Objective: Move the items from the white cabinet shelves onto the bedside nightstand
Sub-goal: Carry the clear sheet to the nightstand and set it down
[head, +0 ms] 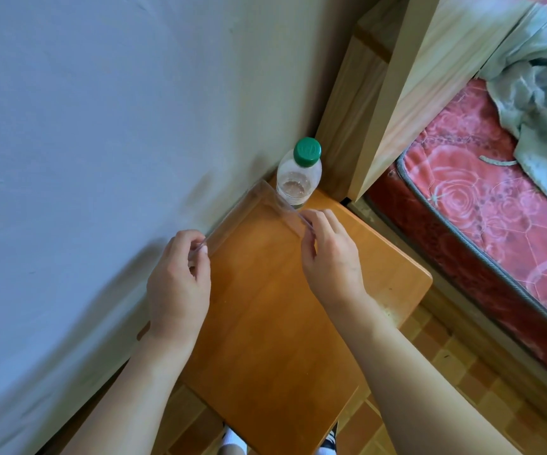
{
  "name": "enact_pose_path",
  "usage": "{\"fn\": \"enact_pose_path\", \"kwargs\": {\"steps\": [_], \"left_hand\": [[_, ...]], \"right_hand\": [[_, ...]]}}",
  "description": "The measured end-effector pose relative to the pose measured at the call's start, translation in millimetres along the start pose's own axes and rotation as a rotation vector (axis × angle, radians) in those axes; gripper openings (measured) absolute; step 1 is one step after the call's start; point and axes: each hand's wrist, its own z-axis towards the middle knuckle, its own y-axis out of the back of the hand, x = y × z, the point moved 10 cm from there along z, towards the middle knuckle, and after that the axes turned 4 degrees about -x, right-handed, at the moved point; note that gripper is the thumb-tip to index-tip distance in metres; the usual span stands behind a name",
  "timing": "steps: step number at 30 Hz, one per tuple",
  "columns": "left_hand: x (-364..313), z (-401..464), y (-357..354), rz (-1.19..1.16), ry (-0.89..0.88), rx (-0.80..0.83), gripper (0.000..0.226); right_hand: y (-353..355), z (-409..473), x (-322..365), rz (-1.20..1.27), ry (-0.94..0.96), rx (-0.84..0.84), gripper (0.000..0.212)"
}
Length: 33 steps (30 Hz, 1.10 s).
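A clear plastic box (252, 211), almost see-through, sits over the far left part of the orange wooden nightstand (275, 323), close to the wall. My left hand (178, 284) pinches its near left corner. My right hand (329, 254) pinches its right edge. Just behind the box, in the nightstand's far corner, stands a clear bottle with a green cap (300, 172), upright and nearly empty. Whether the box rests on the wood or hovers just above it cannot be told.
A pale wall (101, 126) runs along the nightstand's left side. A wooden headboard (406, 93) and a bed with a red floral mattress (482, 205) and a green blanket (541, 93) lie to the right. Wood-pattern floor and my feet show below.
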Motion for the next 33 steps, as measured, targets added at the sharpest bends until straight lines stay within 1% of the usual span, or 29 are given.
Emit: {"fn": "enact_pose_path", "kwargs": {"steps": [15, 21, 27, 33], "left_hand": [[4, 4, -6, -0.057, 0.042, -0.002, 0.012], [2, 5, -8, -0.045, 0.051, 0.039, 0.024], [-7, -5, -1, 0.004, 0.065, 0.062, 0.037], [-30, -17, 16, 0.053, -0.013, 0.049, 0.039]], "right_hand": [[0, 9, -5, -0.004, -0.036, -0.015, 0.028], [-1, 7, -7, -0.032, -0.089, 0.024, 0.033], [6, 1, -9, -0.055, -0.099, 0.051, 0.038], [28, -12, -5, -0.074, -0.099, 0.068, 0.040]]}}
